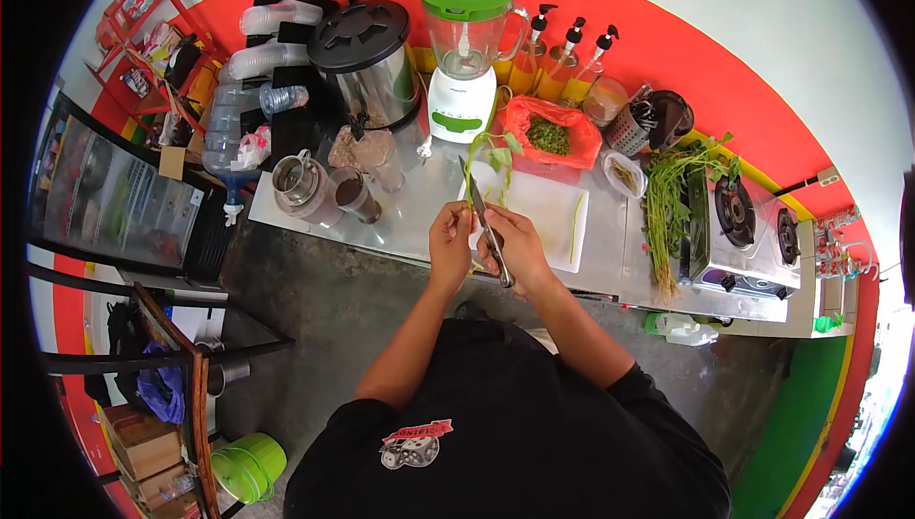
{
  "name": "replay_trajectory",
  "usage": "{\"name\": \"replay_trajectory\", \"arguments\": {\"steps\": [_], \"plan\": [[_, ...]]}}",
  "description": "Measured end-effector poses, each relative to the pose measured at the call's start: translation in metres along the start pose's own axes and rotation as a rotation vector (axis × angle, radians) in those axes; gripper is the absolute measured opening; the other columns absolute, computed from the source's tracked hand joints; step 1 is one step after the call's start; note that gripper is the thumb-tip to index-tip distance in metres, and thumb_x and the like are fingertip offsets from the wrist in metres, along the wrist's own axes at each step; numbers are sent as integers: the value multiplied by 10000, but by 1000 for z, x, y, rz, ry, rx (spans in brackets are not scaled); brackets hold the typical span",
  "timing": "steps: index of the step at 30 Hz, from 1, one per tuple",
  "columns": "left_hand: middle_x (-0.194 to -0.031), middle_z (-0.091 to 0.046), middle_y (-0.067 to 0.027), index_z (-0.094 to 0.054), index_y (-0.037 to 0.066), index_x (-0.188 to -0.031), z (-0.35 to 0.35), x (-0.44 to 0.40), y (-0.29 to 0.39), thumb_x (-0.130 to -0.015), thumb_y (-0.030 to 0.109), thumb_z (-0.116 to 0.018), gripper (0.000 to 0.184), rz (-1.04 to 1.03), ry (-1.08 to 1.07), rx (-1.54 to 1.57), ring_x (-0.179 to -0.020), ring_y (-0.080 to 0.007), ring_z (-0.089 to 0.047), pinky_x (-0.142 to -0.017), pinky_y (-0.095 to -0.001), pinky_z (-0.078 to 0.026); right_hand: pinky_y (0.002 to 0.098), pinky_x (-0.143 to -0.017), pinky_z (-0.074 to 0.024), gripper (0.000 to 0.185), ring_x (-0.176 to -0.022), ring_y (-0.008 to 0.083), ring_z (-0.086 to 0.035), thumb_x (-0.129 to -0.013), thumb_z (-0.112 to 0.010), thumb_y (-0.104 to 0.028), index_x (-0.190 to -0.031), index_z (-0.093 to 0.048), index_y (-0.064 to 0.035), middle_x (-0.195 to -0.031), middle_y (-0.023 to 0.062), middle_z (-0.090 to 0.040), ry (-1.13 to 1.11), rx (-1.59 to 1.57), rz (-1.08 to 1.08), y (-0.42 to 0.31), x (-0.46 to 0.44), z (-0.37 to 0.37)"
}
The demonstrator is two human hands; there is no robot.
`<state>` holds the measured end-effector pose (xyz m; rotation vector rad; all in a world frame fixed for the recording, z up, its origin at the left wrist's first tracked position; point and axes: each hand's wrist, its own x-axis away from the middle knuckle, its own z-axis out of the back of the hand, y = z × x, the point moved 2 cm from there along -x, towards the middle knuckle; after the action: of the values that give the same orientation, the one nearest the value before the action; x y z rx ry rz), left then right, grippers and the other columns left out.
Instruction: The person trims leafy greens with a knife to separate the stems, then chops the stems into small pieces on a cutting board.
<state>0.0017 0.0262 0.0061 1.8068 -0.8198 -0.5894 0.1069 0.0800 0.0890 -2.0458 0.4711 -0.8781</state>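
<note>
Both my hands are raised over the near edge of the white cutting board. My right hand is closed round the handle of a knife, its blade pointing away from me. Close beside it, my left hand pinches a green leafy stem, whose leaves rise past the blade. A thin green stalk lies on the board's right side. Beyond the board, a red plastic bag holds chopped greens.
A blender stands behind the board. Left of it are a steel dispenser, glasses and a jar. To the right lie a bunch of long green stems, a small bowl and a gas stove.
</note>
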Motion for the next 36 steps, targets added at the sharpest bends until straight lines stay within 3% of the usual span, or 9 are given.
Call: {"name": "replay_trajectory", "arguments": {"steps": [12, 17, 21, 23, 27, 31, 33, 35, 36], "plan": [[-903, -665, -43, -662, -29, -1044, 5, 7, 3, -1007, 101, -594, 152, -9, -1, -181, -844, -90, -576, -765, -263, -477, 256, -369, -344, 346, -394, 108, -441, -1053, -520, -266, -1260, -607, -3, -589, 45, -560, 36, -23, -21, 16, -1, 5], [-865, -707, -60, -687, -42, -1005, 10, 11, 8, -981, 86, -631, 141, 0, 9, -297, -764, -84, -600, -720, -260, -497, 243, -406, -328, 382, -439, 60, -420, -1035, -564, -211, -1361, -603, -16, -581, 12, -523, 123, 259, 183, 38, -11, 11], [-846, -705, -56, -691, -51, -967, 14, 12, 4, -970, 84, -646, 142, -28, 61, -364, -742, -72, -594, -687, -258, -498, 274, -473, -366, 364, -495, 73, -469, -1001, -603, -216, -1277, -662, 14, -612, 27, -583, 166, 424, 300, 58, -30, 24], [-828, -690, -50, -686, -52, -958, 19, 12, 10, -963, 85, -657, 139, -84, 107, -351, -741, -70, -591, -693, -253, -496, 312, -498, -399, 366, -506, 87, -486, -982, -612, -214, -1263, -668, 14, -600, 53, -581, 365, 675, 394, 55, -39, 37], [-830, -677, -47, -674, -56, -976, 28, 9, 18, -959, 62, -654, 121, -52, 144, -281, -756, -81, -596, -715, -247, -489, 345, -547, -448, 378, -527, 129, -538, -974, -609, -232, -1282, -668, -21, -621, 99, -621, 370, 618, 351, 37, -59, 56], [-917, -664, -51, -610, -54, -1164, 29, 10, 13, -964, 13, -613, 211, -8, 127, -174, -818, -105, -609, -757, -255, -504, 343, -554, -467, 411, -529, 149, -584, -986, -592, -259, -1305, -641, -6, -622, 107, -622, 319, 675, 363, 30, -77, 64], [-955, -652, -52, -580, -45, -1220, 27, 10, 14, -967, -9, -589, 256, 10, 116, -135, -830, -109, -605, -762, -250, -509, 327, -503, -442, 425, -497, 141, -550, -989, -587, -259, -1329, -621, -6, -611, 81, -604, 294, 668, 280, 47, -85, 79], [-932, -622, -37, -581, -39, -1217, 25, 9, 14, -972, 2, -589, 249, 66, 122, -4, -808, -94, -579, -735, -239, -494, 304, -441, -395, 457, -463, 125, -500, -988, -592, -269, -1371, -587, -22, -604, 58, -583, 218, 408, -104, 72, -83, 92], [-932, -622, -37, -581, -39, -1217, 25, 8, 14, -972, 2, -589, 249, 67, 125, -1, -808, -94, -579, -735, -239, -494, 265, -383, -331, 369, -405, 106, -430, -998, -573, -270, -1254, -630, -10, -601, 49, -551, 248, 424, -86, 78, -78, 91]]}}
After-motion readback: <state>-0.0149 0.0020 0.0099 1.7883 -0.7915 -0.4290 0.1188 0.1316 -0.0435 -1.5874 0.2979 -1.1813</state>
